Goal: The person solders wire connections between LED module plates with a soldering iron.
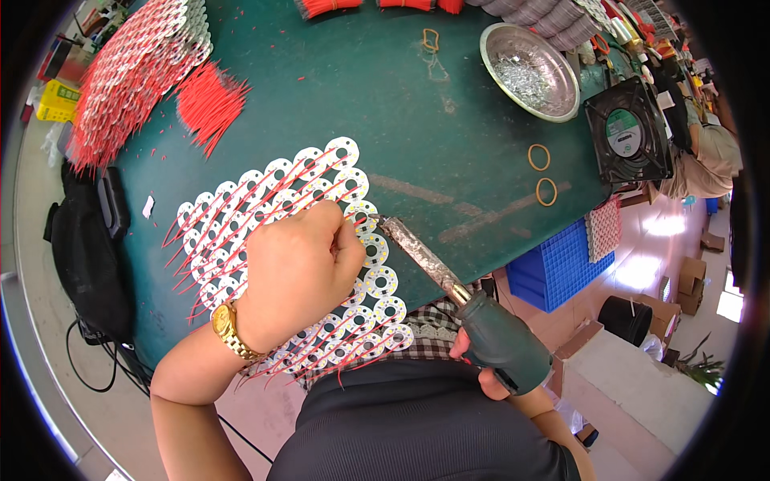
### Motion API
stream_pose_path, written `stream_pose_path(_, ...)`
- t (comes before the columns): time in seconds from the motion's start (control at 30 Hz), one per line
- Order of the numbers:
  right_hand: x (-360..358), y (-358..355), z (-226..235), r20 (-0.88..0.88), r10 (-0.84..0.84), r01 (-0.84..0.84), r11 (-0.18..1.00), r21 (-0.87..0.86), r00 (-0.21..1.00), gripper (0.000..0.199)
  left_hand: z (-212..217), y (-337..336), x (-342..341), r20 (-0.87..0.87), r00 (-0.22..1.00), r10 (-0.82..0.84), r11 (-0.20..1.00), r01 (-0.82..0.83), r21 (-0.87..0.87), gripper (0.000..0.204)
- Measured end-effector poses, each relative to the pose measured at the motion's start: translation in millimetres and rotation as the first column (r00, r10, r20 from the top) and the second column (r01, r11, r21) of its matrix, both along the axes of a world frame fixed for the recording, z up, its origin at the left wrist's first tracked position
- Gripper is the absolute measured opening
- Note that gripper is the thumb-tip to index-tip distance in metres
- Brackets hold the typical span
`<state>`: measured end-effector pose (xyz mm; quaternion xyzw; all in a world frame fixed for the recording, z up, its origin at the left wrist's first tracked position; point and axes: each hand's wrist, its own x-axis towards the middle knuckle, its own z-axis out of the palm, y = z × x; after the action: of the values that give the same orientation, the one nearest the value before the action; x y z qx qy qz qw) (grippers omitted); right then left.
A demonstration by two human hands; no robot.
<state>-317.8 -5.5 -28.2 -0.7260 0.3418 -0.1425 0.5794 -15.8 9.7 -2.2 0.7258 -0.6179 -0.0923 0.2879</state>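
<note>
A sheet of joined round white LED boards [370, 276], crossed by many thin red wires [224, 232], lies at the table's near edge, partly over my lap. My left hand [297, 256], a gold watch [224, 321] on its wrist, rests over the middle of the sheet. Its fingers are closed in a pinch, and what lies between them is hidden. In my right hand [491, 383] is a soldering iron [501, 337] with a dark green handle. The iron's tip meets a board on the sheet's right side, close to my left fingers.
Stacked wired boards [144, 64] and a bundle of red wires [210, 104] occupy the far left. Beyond the sheet to the right are a metal bowl [568, 104] of silvery bits, rubber bands [546, 192] and a black fan [630, 132]. A blue crate [553, 264] stands beside the table.
</note>
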Motion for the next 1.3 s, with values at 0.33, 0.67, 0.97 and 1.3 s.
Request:
stream_pose_path(0.33, -1, 5, 1, 0.007, -0.046, 0.045, 0.993, 0.111, 0.999, 0.068, 2, 2, -2, 0.037, 0.999, -0.022, 0.999, 0.021, 0.038, 0.012)
stream_pose_path(0.67, 1, 2, 2, -0.009, -0.043, 0.043, 0.984, 0.175, 0.999, 0.072, 3, 2, -3, 0.041, 0.999, -0.016, 0.999, 0.015, 0.032, 0.014)
stream_pose_path(0.97, -1, 13, -9, 0.147, -0.096, 0.067, 0.979, 0.195, 0.985, 0.065, 2, 2, -2, 0.044, 0.999, -0.022, 1.0, 0.022, -0.013, 0.016)
stream_pose_path(1.3, 1, 14, -6, 0.141, -0.147, 0.093, 0.939, 0.332, 0.979, 0.059, -1, 2, -3, 0.057, 0.998, -0.015, 0.999, 0.016, -0.027, 0.014)
